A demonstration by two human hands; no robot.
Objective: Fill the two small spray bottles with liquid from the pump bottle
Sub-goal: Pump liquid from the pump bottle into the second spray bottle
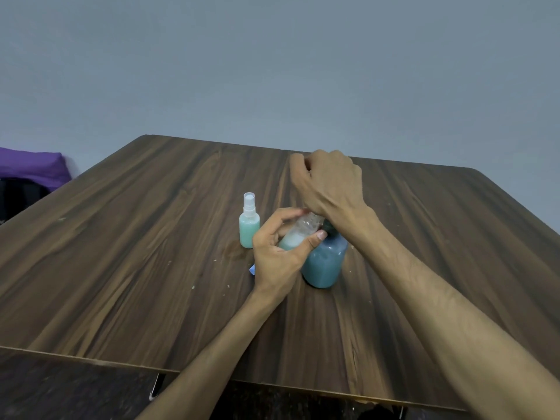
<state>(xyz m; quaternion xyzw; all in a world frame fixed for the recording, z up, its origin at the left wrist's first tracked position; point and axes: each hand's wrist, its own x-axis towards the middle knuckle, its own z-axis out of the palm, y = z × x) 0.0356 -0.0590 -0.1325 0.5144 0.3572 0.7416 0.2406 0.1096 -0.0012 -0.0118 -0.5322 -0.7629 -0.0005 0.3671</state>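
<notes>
A small spray bottle (pixel 249 230) full of pale green liquid stands capped on the wooden table (pixel 151 237). My left hand (pixel 278 253) grips a second small clear bottle (pixel 298 234), tilted, its lower part holding pale liquid and its mouth pointing up to the right. Right beside it stands the blue-green pump bottle (pixel 324 263), with its dark neck (pixel 328 228) just showing. My right hand (pixel 328 180) hovers over the neck with fingers curled, and its wrist hides the pump head. I see nothing held in those fingers.
A small blue item (pixel 251 270) peeks out from under my left hand. White specks are scattered on the table around the bottles. A purple cloth (pixel 30 166) lies off the table's left side. A plain grey wall stands behind.
</notes>
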